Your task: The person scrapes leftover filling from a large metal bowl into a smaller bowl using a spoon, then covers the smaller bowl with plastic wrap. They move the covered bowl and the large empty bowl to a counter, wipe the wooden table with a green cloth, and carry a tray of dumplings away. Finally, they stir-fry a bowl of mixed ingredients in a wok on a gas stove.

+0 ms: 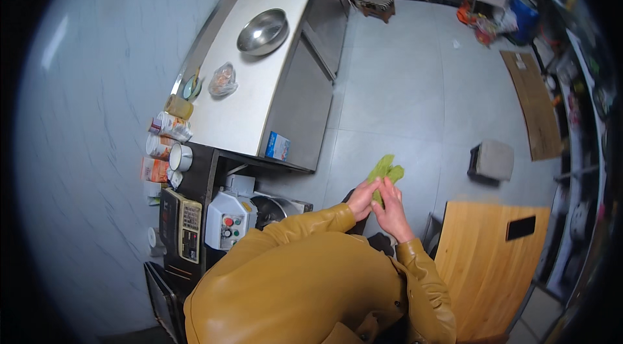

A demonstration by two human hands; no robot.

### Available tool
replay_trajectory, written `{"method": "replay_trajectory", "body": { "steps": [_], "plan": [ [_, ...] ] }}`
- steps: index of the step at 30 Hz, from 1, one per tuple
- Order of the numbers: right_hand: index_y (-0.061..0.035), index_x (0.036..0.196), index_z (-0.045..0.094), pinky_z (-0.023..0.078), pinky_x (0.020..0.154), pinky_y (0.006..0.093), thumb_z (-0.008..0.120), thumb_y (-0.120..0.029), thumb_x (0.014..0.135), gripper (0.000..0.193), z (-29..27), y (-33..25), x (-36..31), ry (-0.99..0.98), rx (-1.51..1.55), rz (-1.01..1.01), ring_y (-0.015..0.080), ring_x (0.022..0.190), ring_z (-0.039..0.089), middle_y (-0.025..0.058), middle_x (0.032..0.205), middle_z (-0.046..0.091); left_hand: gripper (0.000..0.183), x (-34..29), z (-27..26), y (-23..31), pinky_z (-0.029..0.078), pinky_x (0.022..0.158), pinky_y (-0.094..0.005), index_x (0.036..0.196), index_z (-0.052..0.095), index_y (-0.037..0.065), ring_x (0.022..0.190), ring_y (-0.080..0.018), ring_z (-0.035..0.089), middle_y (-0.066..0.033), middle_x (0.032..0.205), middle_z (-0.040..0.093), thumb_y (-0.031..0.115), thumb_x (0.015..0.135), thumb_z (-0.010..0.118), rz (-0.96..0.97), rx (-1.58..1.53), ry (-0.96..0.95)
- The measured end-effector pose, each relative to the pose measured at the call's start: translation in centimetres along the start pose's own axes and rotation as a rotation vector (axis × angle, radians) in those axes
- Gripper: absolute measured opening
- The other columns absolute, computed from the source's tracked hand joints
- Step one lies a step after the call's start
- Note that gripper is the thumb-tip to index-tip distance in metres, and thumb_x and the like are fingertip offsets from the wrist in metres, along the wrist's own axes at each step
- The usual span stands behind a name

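A long steel table (259, 97) runs along the wall. A steel bowl (263, 31) stands near its far end. A clear bag (223, 80) and a small dish (191, 88) lie by the wall edge, with cans and a white cup (180, 157) crowded at the near wall corner. A blue-and-white box (277, 146) sits at the near front corner. On the tiled floor (402, 97) rest a grey block (493, 161), a flat brown board (535, 105) and a pale wooden table (487, 266).

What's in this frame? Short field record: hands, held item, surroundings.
left hand: grip on the lower end of the green leafy piece
right hand: also on the green leafy piece, beside the left
counter: steel, along the wall, carrying a metal bowl and a blue box
wooden board: lower right
clothing: mustard jacket
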State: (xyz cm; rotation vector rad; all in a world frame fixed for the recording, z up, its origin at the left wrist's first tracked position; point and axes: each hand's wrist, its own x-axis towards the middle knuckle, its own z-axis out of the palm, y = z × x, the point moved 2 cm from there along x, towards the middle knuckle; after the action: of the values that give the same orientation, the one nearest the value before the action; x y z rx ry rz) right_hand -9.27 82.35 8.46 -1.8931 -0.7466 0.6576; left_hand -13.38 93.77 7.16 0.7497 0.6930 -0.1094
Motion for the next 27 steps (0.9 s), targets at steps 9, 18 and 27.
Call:
{"method": "replay_trajectory", "body": {
  "steps": [9, 18, 27],
  "plan": [
    [-0.0043, 0.115, 0.058, 0.045, 0.091, 0.0438, 0.058, -0.022, 0.088, 0.033, -2.1, 6.6, 7.9, 0.169, -0.052, 0.275, 0.0382, 0.107, 0.055, 0.0212, 0.115, 0.057, 0.036, 6.2, -22.3, 23.6, 0.046, 0.086, -0.0392, 0.124, 0.049, 0.004, 0.098, -0.0264, 0.058, -0.0118, 0.119, 0.056, 0.025, 0.095, 0.052, 0.554, -0.082, 0.318],
    [-0.0050, 0.123, 0.055, 0.043, 0.095, 0.0427, 0.056, -0.030, 0.090, 0.042, -7.0, 13.1, 11.0, 0.400, 0.033, 0.529, 0.0387, 0.109, 0.053, 0.0214, 0.114, 0.058, 0.046, 20.5, -24.9, 30.5, 0.054, 0.088, -0.0489, 0.104, 0.056, -0.001, 0.092, -0.0325, 0.060, -0.0158, 0.100, 0.060, 0.043, 0.090, 0.059, 0.064, -0.313, 0.597],
    [-0.0030, 0.120, 0.057, 0.048, 0.087, 0.0401, 0.058, -0.033, 0.090, 0.042, -13.9, 17.7, 9.5, 0.669, 0.105, 0.687, 0.0354, 0.100, 0.060, 0.0203, 0.111, 0.062, 0.037, 36.9, 1.6, 25.2, 0.027, 0.042, -0.0293, 0.069, 0.039, 0.014, 0.047, -0.0132, 0.032, 0.0011, 0.055, 0.033, 0.035, 0.099, 0.045, -0.031, 0.255, 0.065]
  ]
}}
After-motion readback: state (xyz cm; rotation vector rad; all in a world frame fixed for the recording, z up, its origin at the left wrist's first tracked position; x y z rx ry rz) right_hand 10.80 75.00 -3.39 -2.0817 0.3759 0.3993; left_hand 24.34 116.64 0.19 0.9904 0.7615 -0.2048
